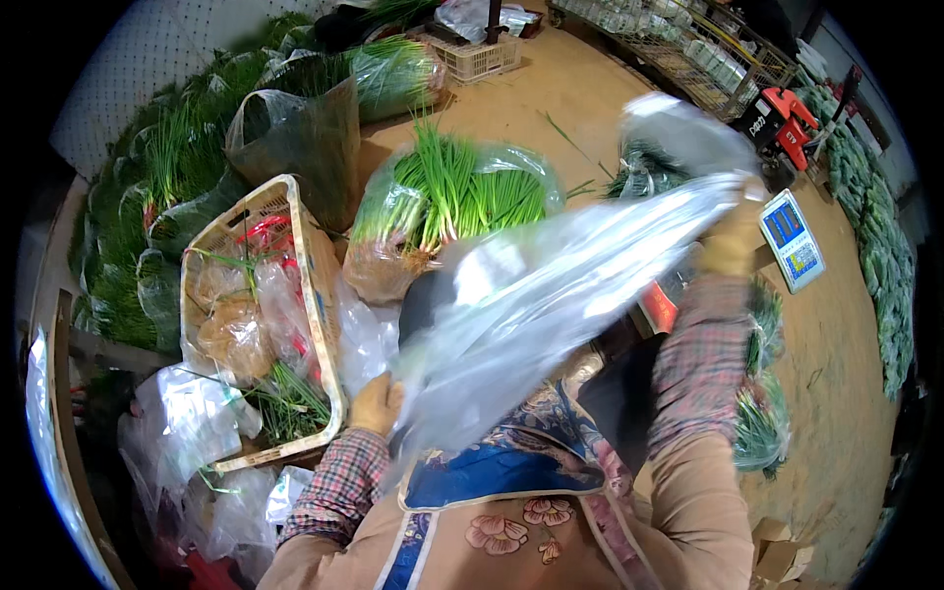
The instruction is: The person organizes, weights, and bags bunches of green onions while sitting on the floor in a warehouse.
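Note:
A long clear plastic bag (546,287) is stretched slantwise across my lap, blurred by motion. My left hand (377,404) grips its lower left end beside the crate. At the upper right, my right hand (726,236), also blurred, has hold of the other end, where loose film (686,136) billows out. Beyond the bag, a clear bag of green onions (472,184) lies open on the floor, roots towards me. The hands' fingertips are partly hidden by film and blur.
A plastic crate (313,273) with bags and onion scraps stands at left, before rows of bagged green onions (118,251). At right are a digital scale display (791,240), a bagged onion bundle (759,428) and leafy greens (874,258). A wire cage cart (686,44) stands at the back.

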Demonstrator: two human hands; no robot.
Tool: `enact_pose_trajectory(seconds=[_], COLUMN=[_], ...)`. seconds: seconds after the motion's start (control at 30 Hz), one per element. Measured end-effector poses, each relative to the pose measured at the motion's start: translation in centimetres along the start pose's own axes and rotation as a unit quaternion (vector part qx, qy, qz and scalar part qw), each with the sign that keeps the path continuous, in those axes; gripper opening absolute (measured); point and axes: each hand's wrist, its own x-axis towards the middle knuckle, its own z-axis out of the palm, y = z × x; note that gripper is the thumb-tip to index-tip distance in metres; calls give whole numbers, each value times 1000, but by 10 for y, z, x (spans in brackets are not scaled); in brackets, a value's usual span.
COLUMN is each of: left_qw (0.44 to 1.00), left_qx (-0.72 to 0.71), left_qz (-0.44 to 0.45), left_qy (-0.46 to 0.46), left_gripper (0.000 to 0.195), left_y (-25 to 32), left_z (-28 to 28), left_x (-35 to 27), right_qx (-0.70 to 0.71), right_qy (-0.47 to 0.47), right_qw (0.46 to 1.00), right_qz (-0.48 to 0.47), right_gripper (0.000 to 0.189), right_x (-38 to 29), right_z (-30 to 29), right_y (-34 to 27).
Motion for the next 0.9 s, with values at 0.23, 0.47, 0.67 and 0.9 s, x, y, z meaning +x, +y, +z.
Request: enact_pose_trajectory(seconds=[0.23, 0.47, 0.67, 0.9], left_qw=[980, 739, 752, 934], left_qx=[-82, -565, -604, -98], left_qz=[-15, 29, -13, 342], left_qy=[178, -364, -265, -22], left_gripper=[32, 63, 50, 44], left_y=[-30, 175, 236, 242], left_z=[10, -23, 13, 4], left_x=[32, 134, 166, 157], right_qx=[181, -29, 78, 372], right_qy=[186, -242, -630, -338], right_qw=[966, 970, 773, 767], right_qz=[-13, 8, -18, 399], right_gripper=[28, 20, 51, 43], right_x=[85, -150, -275, -174], right_z=[-148, -21, 9, -53], right_y=[-78, -71, -30, 8])
